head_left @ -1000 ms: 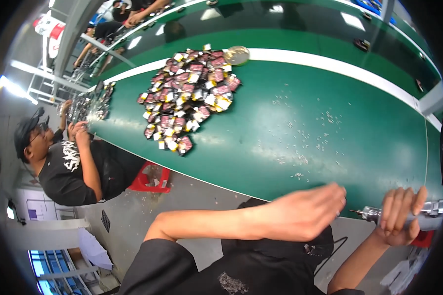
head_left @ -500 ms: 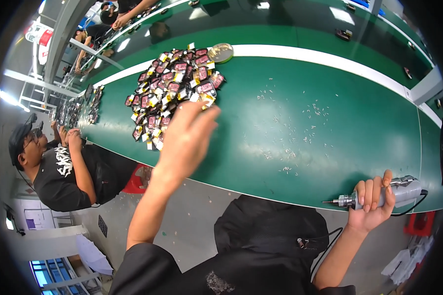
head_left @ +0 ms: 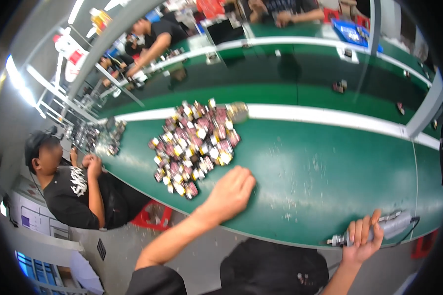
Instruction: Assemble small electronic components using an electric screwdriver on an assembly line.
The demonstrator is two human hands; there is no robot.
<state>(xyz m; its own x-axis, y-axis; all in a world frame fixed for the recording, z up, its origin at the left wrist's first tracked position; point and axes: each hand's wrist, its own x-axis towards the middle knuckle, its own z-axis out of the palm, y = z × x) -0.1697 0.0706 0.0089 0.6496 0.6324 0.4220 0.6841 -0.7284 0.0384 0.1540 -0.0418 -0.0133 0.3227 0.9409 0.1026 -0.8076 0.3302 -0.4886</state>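
My left hand (head_left: pixel 230 192) is over the green worktop, just to the right of a heap of small parts (head_left: pixel 194 142). Its fingers are curled together; whatever they may hold is hidden. The heaped parts are black and pinkish, with white and yellow bits, blurred by motion. In my right hand (head_left: pixel 363 238), at the table's near right edge, lies a grey handheld rotary tool (head_left: pixel 395 225) with a silver collar. The tool's thin tip points left, and a dark cable leaves its back end. Small pale slivers (head_left: pixel 300 184) are scattered across the worktop between my hands.
A round, clear yellowish dish (head_left: pixel 238 112) sits behind the heap against the white rail (head_left: pixel 300 112). Past the rail runs a dark green conveyor belt (head_left: pixel 261 73) carrying a few parts. On the left, a co-worker (head_left: pixel 74 184) sits by another heap (head_left: pixel 96 135). A grey post (head_left: pixel 426 110) rises at right.
My left hand has moved right and nearer, off the heap, and its fingers have curled in. The view has tilted up. My right hand still grips the rotary tool.
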